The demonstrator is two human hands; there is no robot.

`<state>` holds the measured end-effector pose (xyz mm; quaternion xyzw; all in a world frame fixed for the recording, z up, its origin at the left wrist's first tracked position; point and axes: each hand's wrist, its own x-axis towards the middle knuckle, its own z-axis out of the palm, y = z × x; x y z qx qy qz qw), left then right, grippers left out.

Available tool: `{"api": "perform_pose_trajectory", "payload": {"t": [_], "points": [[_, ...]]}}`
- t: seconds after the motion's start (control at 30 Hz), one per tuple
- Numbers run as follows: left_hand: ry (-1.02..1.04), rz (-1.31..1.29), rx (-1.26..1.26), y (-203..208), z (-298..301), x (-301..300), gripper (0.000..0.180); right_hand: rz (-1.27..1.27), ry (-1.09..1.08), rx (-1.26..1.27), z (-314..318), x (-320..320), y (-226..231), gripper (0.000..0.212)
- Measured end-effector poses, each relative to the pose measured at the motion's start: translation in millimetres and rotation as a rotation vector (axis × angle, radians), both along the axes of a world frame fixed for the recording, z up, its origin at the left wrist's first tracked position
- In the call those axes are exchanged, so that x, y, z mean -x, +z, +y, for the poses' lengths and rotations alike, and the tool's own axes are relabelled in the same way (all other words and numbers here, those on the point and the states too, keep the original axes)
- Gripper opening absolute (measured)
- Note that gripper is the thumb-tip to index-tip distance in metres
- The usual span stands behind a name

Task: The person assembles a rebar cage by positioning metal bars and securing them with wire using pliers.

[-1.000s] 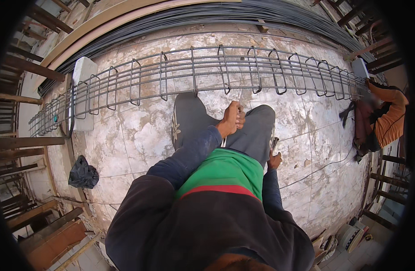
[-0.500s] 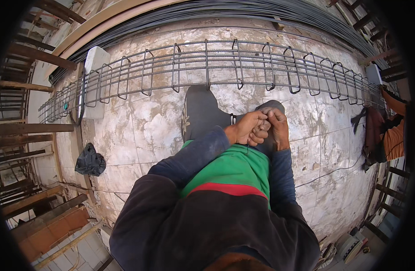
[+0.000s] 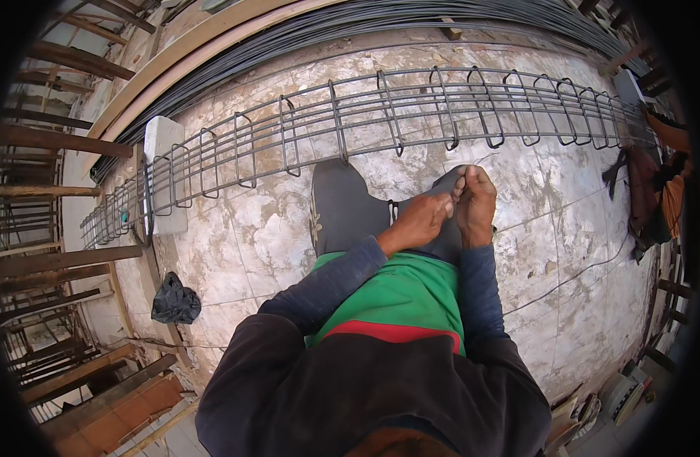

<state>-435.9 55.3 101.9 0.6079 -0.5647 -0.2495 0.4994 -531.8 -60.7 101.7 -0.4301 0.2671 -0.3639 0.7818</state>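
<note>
My left hand (image 3: 420, 222) is closed, its curled fingers pressed up against my right hand (image 3: 477, 204) above my right thigh. The right hand is closed too, thumb against the bent fingers. Whatever they pinch is hidden or too thin to make out. Just beyond my knees, a long rebar cage (image 3: 338, 118) of straight bars and square stirrups stretches from left to right. Neither hand touches it.
A white block (image 3: 165, 145) stands at the cage's left part. Bundled steel bars (image 3: 304, 39) and planks (image 3: 178, 53) lie along the back. A black plastic bag (image 3: 175, 298) sits at left; dark and orange cloth (image 3: 654, 194) at right. Wooden beams (image 3: 60, 145) line the left side.
My right hand has risen slightly and shifted away from my body, with the left hand flatter beside it. The view has turned a little, so the cage appears more slanted.
</note>
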Motion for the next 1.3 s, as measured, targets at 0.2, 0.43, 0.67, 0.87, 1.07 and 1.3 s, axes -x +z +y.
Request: {"api": "perform_pose_trajectory", "payload": {"t": [0.2,0.43,0.67,0.87,1.07,1.3], "points": [[-0.108,1.001,-0.379,16,7,-3,0.027,0.174,-0.147,0.115,-11,1,20,0.031],[-0.160,1.279,-0.298,6,17,0,0.028,0.028,-0.163,0.065,-12,4,13,0.026],[-0.045,0.284,-0.051,1,9,14,0.029,-0.025,-0.165,-0.066,-20,-1,18,0.028],[0.030,0.505,-0.139,10,13,-12,0.027,0.087,-0.107,0.178,-23,-2,37,0.028],[0.060,0.628,-0.466,5,30,-27,0.031,0.007,-0.151,0.229,-18,10,27,0.026],[-0.067,0.891,-0.417,-7,47,-26,0.030,-0.037,-0.182,0.191,-16,8,32,0.030]]}}
